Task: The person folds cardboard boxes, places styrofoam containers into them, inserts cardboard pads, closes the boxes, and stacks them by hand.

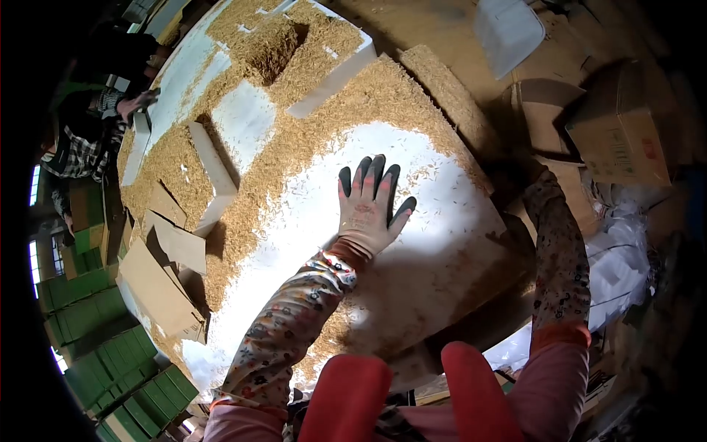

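My left hand [368, 210], in a light glove with dark fingertips, lies palm down with fingers spread on the white tabletop [309, 214]. It holds nothing. Loose yellowish-brown shreds [258, 184], like straw or wood shavings, are strewn around it. A thick layer of them borders the bare white patch beyond my fingers. My right arm [557, 250], in a flowered sleeve, reaches down past the table's right edge. The right hand is lost in shadow near an open cardboard box [545, 118], and its fingers do not show.
Folded cardboard [158, 287] lies at the table's left edge. White panels [213, 169] stand among the shreds. Across the table, a co-worker's hand [136, 103] touches a panel. Green boxes [118, 361] are stacked at left; a carton [618, 132] and clear plastic [618, 265] are at right.
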